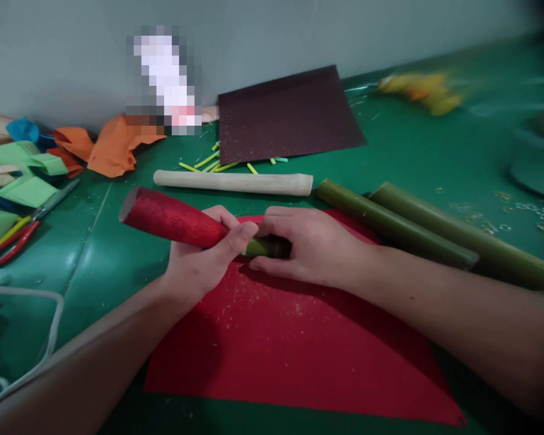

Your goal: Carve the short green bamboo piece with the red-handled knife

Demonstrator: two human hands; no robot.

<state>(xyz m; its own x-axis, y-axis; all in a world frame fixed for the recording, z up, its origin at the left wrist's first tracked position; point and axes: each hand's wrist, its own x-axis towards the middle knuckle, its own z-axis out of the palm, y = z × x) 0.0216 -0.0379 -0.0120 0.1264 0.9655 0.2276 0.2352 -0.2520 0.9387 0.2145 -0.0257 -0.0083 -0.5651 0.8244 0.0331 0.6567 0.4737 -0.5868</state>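
A bamboo tube (172, 219), painted or coated red over its left part and bare green toward its right end, is held at a tilt above a red sheet (294, 344). My left hand (208, 251) wraps round its middle, thumb on top near where the red ends. Around the green end curls my right hand (308, 241), its fingers and thumb on either side; the palm partly hides that end. Pale specks lie scattered over the red sheet. Just beyond my hands rests a pale, peeled bamboo stick (233, 182).
Two green bamboo tubes (399, 223) lie right, behind my right forearm. A dark sheet (285, 118) covers several yellow-green strips. Red-handled scissors (16, 244) and coloured paper pieces (25, 172) lie left, near a white cord (57, 314). Small rings (503, 211) are scattered far right.
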